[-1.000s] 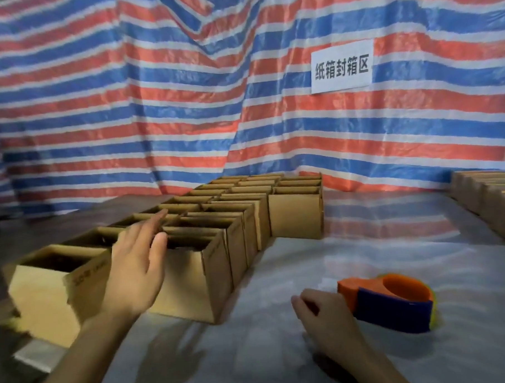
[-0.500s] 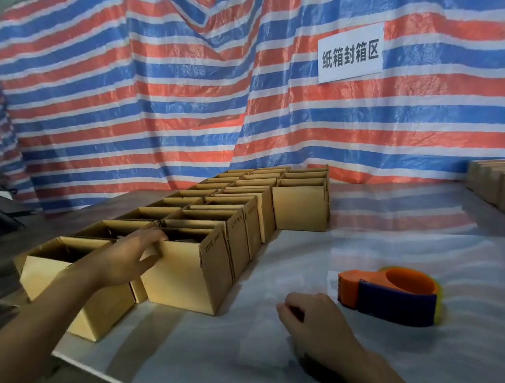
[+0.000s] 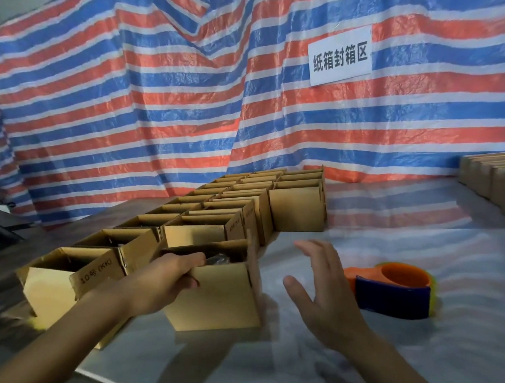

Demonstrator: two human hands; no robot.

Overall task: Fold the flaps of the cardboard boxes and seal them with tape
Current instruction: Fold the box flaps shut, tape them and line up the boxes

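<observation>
Head view: a person's left hand [image 3: 162,285] grips the near wall of an open cardboard box [image 3: 221,297]. Its fingers [image 3: 190,259] are hooked over the rim into the box and the thumb is pressed on the outer face. The box is now drawn out of the row of open boxes [image 3: 218,221], which lies beyond the fingertips. The right hand [image 3: 322,298] hangs above the table [image 3: 425,343], fingers spread wide and holding nothing. The box is just off its thumb side and the tape dispenser [image 3: 394,292] just off its little-finger side (untouched on the table). Half a second earlier the left hand was only reaching the rim with the box in line, and the right hand lay curled on the table. The flaps stand unfolded, so this box looks fetched only, with folding and taping to come.
</observation>
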